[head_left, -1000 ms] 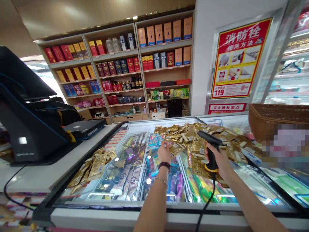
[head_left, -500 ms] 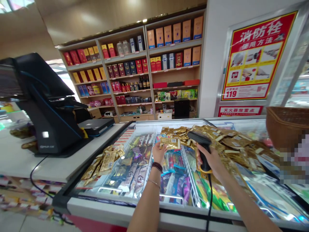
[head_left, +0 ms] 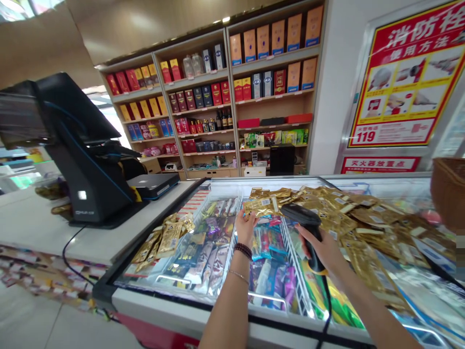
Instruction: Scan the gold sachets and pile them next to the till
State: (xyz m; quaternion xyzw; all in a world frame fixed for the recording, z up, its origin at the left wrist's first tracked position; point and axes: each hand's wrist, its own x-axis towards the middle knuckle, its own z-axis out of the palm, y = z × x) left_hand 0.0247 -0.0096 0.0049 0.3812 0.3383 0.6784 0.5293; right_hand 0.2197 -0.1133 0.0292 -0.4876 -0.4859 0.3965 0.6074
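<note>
My left hand [head_left: 246,226] pinches the near left end of a gold foil packet [head_left: 262,206], its white label facing up, above the glass top of a chest freezer. In my right hand [head_left: 319,247] is a black barcode scanner [head_left: 302,216], gripped by the handle, its head pointing left toward the packet. A black cable [head_left: 328,300] runs down from the scanner. To the right and behind lies a large heap of gold packets [head_left: 345,208] on the glass. A smaller pile of gold packets [head_left: 169,237] rests on the left side of the freezer top.
Under the glass, wire baskets hold colourful ice cream packs [head_left: 271,271]. A black checkout terminal [head_left: 87,160] stands on the white counter [head_left: 32,213] at left. A brown basket [head_left: 448,194] is at the right edge. Shelves [head_left: 232,121] of boxes line the back wall.
The view has turned slightly, so the surroundings sit differently in the picture. The gold packet is still in my left hand, now tilted a little, and the scanner remains in my right.
</note>
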